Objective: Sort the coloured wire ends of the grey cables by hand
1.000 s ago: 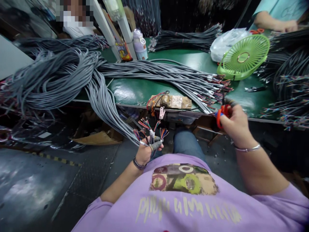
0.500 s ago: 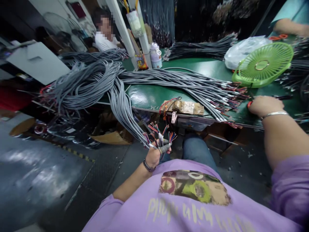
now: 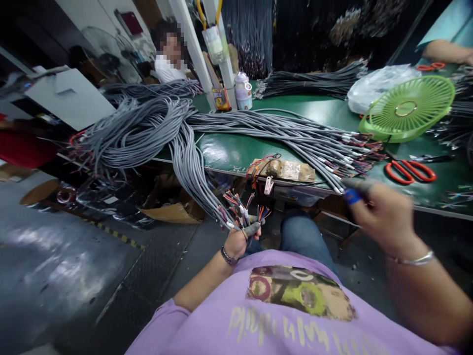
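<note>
My left hand [image 3: 238, 240], with grey covers on its fingers, is closed round several grey cables [image 3: 190, 162] near their ends. The stripped ends, with white bands and fanned coloured wires [image 3: 238, 202], stick up above my fingers. My right hand [image 3: 388, 217], smeared by motion, hovers at the table's front edge. Grey and blue wraps show on its fingers, whose tips are close to the end of a cable in the spread bundle [image 3: 288, 130]; I cannot tell whether they touch it. Scissors [image 3: 409, 166] with red-orange handles lie on the table beyond this hand.
On the green table [image 3: 225, 150] are a green fan [image 3: 408, 106], a plastic bag [image 3: 369, 88], a bottle [image 3: 244, 92] and a cardboard-backed fixture [image 3: 291, 170] with a pink clip. A co-worker [image 3: 170, 66] sits at the back left; another person's arm [image 3: 443, 51] is at upper right.
My right hand has left the scissors and come leftward and nearer to me, to the bundle's cable ends. The scissors now lie free. My left hand keeps its hold on the cables.
</note>
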The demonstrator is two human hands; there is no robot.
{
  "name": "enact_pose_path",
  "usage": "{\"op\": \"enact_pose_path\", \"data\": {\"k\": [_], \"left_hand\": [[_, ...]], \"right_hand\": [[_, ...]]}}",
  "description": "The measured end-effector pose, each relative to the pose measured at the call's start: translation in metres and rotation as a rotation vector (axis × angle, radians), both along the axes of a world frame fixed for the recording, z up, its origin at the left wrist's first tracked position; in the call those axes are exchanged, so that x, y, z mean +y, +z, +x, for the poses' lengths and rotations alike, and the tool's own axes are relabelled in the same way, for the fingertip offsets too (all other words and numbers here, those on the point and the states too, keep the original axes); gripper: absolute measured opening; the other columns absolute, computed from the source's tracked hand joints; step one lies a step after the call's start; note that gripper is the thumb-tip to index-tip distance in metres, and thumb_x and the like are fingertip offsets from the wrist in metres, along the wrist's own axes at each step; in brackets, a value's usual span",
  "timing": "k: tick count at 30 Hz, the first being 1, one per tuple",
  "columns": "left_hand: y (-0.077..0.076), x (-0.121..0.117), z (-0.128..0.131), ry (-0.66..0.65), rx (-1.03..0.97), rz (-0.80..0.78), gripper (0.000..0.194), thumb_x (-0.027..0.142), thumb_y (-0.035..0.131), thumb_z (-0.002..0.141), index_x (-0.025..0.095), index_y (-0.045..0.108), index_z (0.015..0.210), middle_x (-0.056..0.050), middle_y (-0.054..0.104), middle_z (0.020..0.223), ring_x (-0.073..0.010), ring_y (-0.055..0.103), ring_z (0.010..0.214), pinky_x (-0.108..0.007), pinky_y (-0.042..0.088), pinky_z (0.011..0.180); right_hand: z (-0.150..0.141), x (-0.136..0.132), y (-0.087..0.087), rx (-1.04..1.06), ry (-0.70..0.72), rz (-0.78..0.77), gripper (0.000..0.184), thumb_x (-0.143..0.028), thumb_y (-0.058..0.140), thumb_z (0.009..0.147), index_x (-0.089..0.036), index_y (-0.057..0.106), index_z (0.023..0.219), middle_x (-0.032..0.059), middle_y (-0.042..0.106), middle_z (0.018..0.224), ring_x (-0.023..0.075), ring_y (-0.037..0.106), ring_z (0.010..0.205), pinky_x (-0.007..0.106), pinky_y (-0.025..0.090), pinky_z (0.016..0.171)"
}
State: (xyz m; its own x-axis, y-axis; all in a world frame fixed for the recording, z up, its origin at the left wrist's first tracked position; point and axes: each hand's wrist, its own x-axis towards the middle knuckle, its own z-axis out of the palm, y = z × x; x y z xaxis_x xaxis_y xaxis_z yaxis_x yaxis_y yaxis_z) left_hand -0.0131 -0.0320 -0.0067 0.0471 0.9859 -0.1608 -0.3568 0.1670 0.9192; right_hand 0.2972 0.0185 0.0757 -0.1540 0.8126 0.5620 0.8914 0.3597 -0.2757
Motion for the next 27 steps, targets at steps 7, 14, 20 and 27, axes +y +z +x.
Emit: {"op": "enact_pose_path", "data": {"k": [7,14,20,27], "left_hand": [[-0.002,-0.001,-0.003,-0.078,0.005,0.066,0.027,0.037,0.076,0.065,0.012,0.065,0.062,-0.003,0.061,0.056,-0.0120,0.055,0.054,-0.024,0.042,0.052],[-0.014,-0.003,-0.001,-0.115,0.050,0.023,0.026,0.037,0.074,0.068,0.014,0.070,0.080,-0.004,0.066,0.061,-0.0165,0.062,0.062,-0.027,0.048,0.059],[0.004,0.006,0.000,-0.254,0.204,-0.014,0.027,0.040,0.073,0.070,0.013,0.070,0.072,-0.004,0.066,0.058,-0.0142,0.060,0.055,-0.025,0.046,0.055],[0.016,0.019,0.010,-0.178,0.171,-0.018,0.026,0.040,0.071,0.072,0.014,0.069,0.070,-0.003,0.065,0.053,-0.0137,0.059,0.049,-0.025,0.046,0.051]], "right_hand": [[-0.101,-0.028,-0.069,0.673,0.564,-0.775,0.045,-0.048,0.050,0.086,-0.016,0.055,0.117,0.0056,0.065,0.084,0.0164,0.059,0.071,0.029,0.048,0.061],[-0.155,-0.016,-0.064,1.011,0.587,-0.918,0.031,-0.048,0.064,0.074,-0.018,0.058,0.079,0.0004,0.062,0.066,0.0137,0.057,0.059,0.028,0.048,0.060],[-0.146,-0.003,-0.054,0.861,0.562,-0.962,0.024,-0.038,0.066,0.071,-0.017,0.057,0.069,-0.0010,0.060,0.059,0.0123,0.054,0.054,0.025,0.044,0.054],[-0.144,0.005,-0.053,1.016,0.455,-0.902,0.027,-0.041,0.070,0.067,-0.016,0.059,0.067,-0.0015,0.058,0.061,0.0106,0.048,0.058,0.025,0.042,0.058]]}}
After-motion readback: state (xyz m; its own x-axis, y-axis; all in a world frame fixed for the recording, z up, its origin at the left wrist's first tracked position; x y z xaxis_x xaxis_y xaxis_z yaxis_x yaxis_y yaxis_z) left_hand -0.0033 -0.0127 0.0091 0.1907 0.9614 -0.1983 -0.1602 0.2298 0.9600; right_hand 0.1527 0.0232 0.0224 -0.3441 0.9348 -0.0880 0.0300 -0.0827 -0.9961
